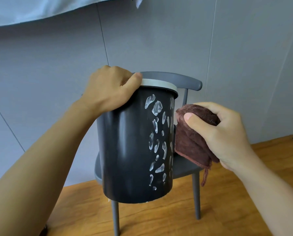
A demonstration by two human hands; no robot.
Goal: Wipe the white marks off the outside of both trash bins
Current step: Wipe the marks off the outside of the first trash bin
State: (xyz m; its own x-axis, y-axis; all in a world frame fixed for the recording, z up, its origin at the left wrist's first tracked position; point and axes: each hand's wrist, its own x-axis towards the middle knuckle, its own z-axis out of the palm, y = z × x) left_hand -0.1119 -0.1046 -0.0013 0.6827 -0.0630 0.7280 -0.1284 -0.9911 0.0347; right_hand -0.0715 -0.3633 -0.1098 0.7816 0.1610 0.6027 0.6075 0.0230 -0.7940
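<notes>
The black trash bin occupies centre frame, in front of a grey chair on a wooden floor. The left hand, at 11 o'clock, has its grip closed around the bin's pale rim. White marks run down the bin's right side. At 3 o'clock, the right hand grips a folded brown cloth beside the bin wall. A grey panelled wall stands behind.

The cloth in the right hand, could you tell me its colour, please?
Dark brown cloth, seen in the head view.
</notes>
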